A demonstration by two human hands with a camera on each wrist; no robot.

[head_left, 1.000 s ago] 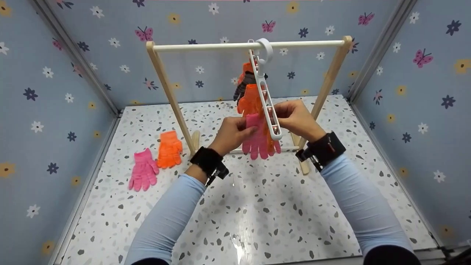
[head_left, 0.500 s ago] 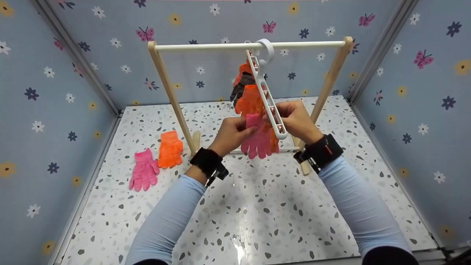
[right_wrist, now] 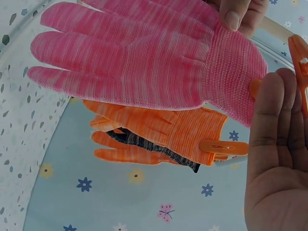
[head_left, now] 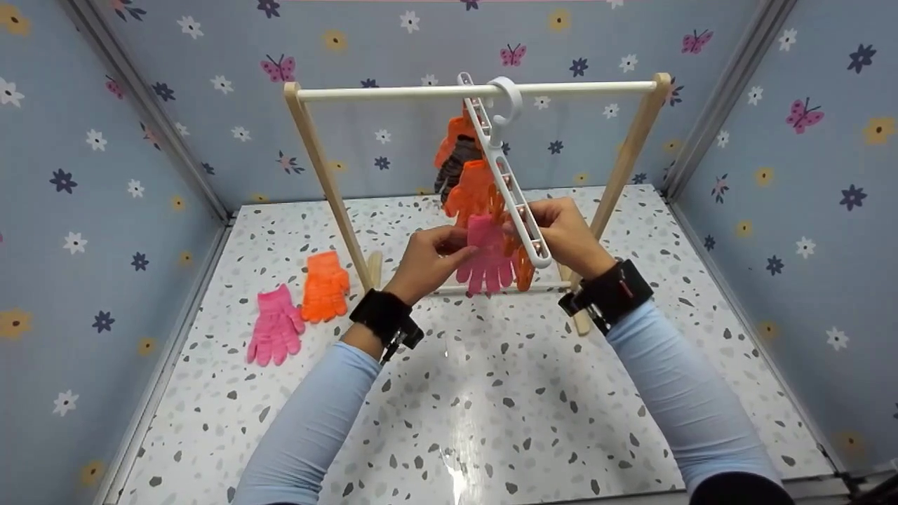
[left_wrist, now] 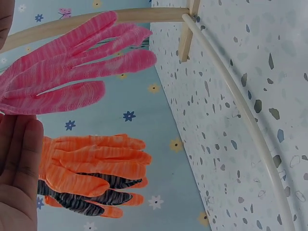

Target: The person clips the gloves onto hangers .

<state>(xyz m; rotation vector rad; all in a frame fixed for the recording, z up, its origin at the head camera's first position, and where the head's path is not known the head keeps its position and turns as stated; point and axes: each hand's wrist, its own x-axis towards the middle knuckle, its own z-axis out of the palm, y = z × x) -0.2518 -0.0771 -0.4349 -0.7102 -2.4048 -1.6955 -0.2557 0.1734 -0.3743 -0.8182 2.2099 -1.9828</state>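
A pink knit glove (head_left: pixel 486 259) hangs fingers-down beneath the front part of a white hanger (head_left: pixel 506 181). My left hand (head_left: pixel 429 261) pinches the side edge of its cuff, as the right wrist view also shows. On the hanger's other side, my right hand (head_left: pixel 565 235) holds an orange clothespin (right_wrist: pixel 254 89), whose tip lies on the cuff; fingers hide the rest. Behind, an orange glove (right_wrist: pixel 159 127) hangs by another orange clothespin (right_wrist: pixel 224 146). Beyond it hang a dark striped glove (head_left: pixel 459 165) and another orange glove (head_left: pixel 456 137). One more clothespin (head_left: pixel 525 270) dangles at the hanger's near end.
The hanger's hook sits over the white rail (head_left: pixel 393 91) of a wooden stand (head_left: pixel 326 182). On the speckled floor (head_left: pixel 435 393) at left lie a pink glove (head_left: pixel 275 326) and an orange glove (head_left: pixel 325 287). Flowered walls (head_left: pixel 105 210) close in the sides and back.
The hanger has turned slightly, its far end swinging left and its near end right. My left hand has shifted a little left, its thumb drawn back toward the cuff's edge. The pink glove has shifted slightly left.
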